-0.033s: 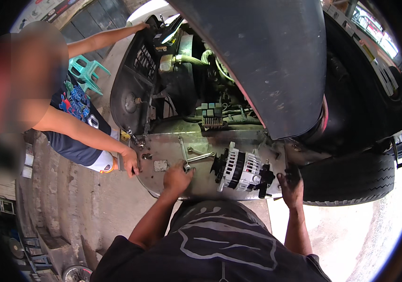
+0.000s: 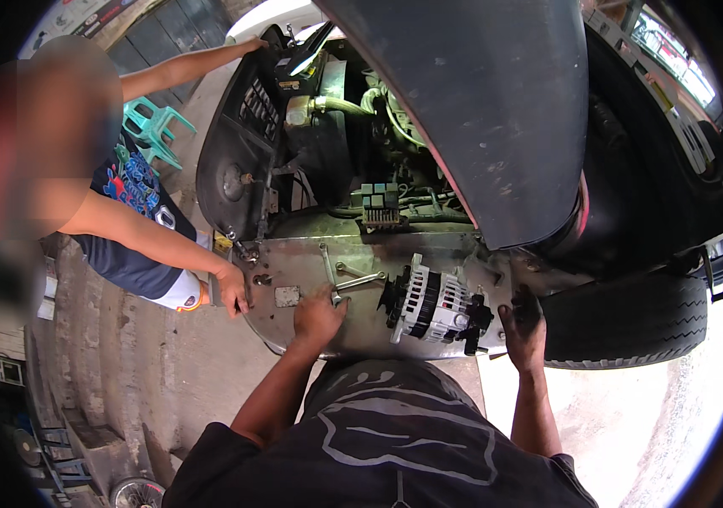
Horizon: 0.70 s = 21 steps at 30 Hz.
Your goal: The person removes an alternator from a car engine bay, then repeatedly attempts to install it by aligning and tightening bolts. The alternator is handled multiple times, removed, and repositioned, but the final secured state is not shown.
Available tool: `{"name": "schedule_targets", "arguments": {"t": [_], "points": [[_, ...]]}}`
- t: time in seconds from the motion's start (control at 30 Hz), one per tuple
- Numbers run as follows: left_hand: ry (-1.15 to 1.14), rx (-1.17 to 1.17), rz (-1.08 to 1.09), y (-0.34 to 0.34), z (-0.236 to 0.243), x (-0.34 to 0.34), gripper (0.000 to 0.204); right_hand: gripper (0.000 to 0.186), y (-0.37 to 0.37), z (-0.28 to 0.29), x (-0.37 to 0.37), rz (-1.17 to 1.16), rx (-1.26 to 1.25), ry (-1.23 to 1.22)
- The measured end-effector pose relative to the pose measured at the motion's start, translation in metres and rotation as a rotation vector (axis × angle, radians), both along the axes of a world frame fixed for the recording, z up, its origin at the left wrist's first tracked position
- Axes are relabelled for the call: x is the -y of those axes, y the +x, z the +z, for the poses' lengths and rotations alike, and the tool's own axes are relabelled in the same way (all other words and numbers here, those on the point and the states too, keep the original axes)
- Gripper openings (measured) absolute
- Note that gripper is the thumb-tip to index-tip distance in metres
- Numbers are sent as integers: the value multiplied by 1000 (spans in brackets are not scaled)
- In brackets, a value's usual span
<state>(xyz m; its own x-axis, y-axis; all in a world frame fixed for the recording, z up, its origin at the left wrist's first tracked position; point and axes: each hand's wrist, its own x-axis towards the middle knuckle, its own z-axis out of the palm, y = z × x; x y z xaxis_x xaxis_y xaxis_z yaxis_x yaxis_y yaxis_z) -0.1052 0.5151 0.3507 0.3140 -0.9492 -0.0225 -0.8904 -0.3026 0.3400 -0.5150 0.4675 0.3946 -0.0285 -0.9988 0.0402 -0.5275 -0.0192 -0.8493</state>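
My left hand [image 2: 319, 318] rests on the front of the dull metal panel [image 2: 353, 334], its fingers lying forward and slightly bent. Its fingertips are beside the near ends of two wrenches: an upright one [image 2: 328, 263] and a slanted one [image 2: 361, 282]. Whether the fingertips touch them is unclear. A third, partly covered wrench [image 2: 346, 269] crosses there. To their right an alternator [image 2: 436, 302], silver and black, lies on its side. Beyond it my right hand [image 2: 524, 328], darkly smudged, lies at the panel's right end beside the tyre, thumb apart from the fingers and holding nothing.
At left a co-worker's hand [image 2: 232, 290] touches the panel's edge; the other grips the dark front cover. An engine bay with a relay block [image 2: 380, 203] lies behind. A large raised dark panel [image 2: 480, 110] overhangs from the right, above a tyre [image 2: 632, 322]. Green stools [image 2: 151, 127] stand behind the co-worker.
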Motion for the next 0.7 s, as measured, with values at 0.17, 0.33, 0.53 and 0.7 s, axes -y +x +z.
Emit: {"name": "schedule_targets", "arguments": {"t": [0.17,0.33,0.53,0.7], "points": [[-22,103,-220,5,-12,29,26,60,70,42,4,117,173,-58],[-38,68,-300,27,-22,45,16,57,141,57,-1,270,58,-105],[-7,95,-536,68,-5,43,22,52,185,70,-22,345,-108,-174],[-86,80,-720,74,-8,84,29,53,214,78,-34,354,-101,-108]]}}
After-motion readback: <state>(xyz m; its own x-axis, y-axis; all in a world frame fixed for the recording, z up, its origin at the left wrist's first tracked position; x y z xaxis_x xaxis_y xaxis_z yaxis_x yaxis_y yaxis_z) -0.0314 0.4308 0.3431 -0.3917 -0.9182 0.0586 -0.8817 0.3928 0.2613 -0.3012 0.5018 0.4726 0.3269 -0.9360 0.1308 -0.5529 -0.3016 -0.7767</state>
